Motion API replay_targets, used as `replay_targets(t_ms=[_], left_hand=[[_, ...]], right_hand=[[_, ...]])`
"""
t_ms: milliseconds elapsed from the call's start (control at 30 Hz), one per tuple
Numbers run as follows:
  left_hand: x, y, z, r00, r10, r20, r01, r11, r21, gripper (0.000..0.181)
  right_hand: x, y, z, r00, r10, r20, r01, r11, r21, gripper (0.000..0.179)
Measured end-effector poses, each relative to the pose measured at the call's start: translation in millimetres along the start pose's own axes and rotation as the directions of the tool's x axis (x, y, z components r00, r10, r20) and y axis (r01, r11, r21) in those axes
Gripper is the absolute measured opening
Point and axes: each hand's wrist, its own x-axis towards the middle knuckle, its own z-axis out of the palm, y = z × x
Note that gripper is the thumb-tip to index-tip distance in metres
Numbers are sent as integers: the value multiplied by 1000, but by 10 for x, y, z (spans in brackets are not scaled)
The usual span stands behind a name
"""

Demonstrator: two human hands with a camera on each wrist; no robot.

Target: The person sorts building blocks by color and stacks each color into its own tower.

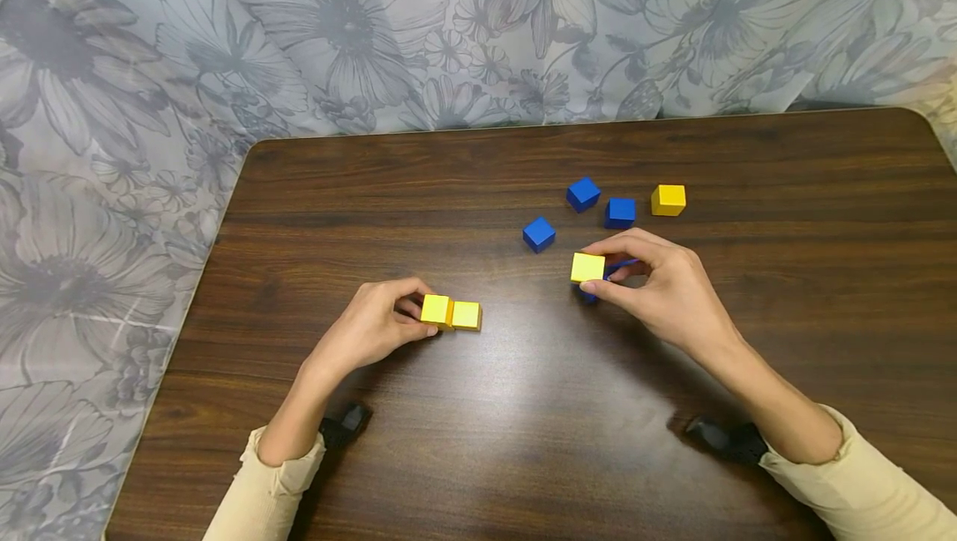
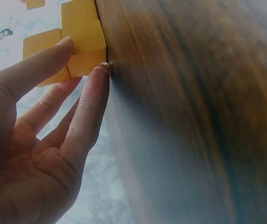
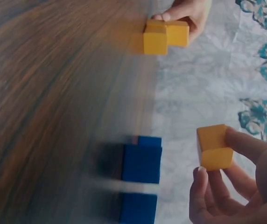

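Note:
Near the middle of the table, my left hand pinches a yellow cube stack between thumb and fingers. Its upper cube rests on a lower cube, and the thumb tip lies across where they meet. Another yellow cube stands on the table against the stack's right side. Over to the right, my right hand holds a single yellow cube between thumb and fingertips, raised above the tabletop. Beneath that hand, blue pieces show only in part, the rest covered by the hand and cube.
Three blue cubes sit loosely grouped beyond my right hand. To their right lies one more yellow cube. The dark wooden table ends at a back edge, with flower-patterned cloth behind it and along its left side.

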Motion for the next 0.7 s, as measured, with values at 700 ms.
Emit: replay_targets(t_ms=[700], left_hand=[[-2,-3,5,1000,6,-8,-6,1000,-1,29]], right_hand=[[127,-204,415,993,56,103,-63,996,65,31]])
